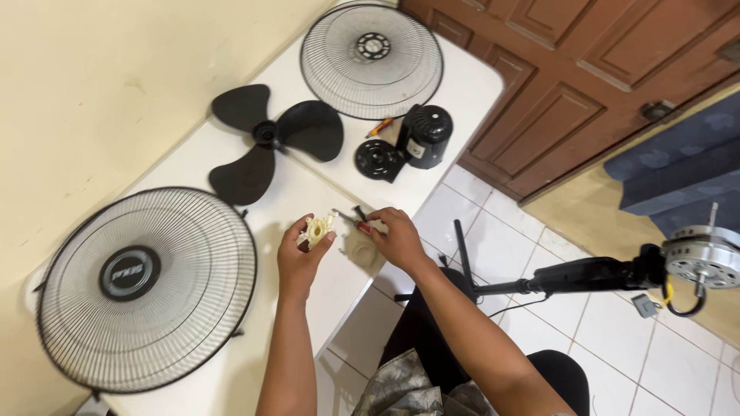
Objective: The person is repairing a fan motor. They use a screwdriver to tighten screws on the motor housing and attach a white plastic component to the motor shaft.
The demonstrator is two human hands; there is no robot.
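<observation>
The left hand (299, 254) is raised just above the white table (478, 85), its fingers curled around a small cream plastic gear piece (317, 229), which sits pinched between thumb and fingertips at the top of the hand. Right beside it, the right hand (397, 239) is closed on a small screwdriver with a red and black handle (358, 216), whose thin metal tip points across toward the gear piece and ends just short of it; whether the tip touches the plastic I cannot tell. Under the right hand, a pale rounded part rests on the table, mostly hidden by the fingers. Beyond the hands, farther along the table, a black three-blade fan propeller (266, 139) lies flat, and past that a round wire fan guard (371, 60). To the right of the blade, ahead of the right hand, stands the black motor housing cover (424, 135) with a round black plate (379, 159) next to it and a small orange-handled tool (379, 125) just behind. Off to the left of the left hand lies the front fan grille with a dark centre badge (146, 286). Well to the right of the right arm, over the tiled floor, the fan's stand holds the bare motor (701, 258).
</observation>
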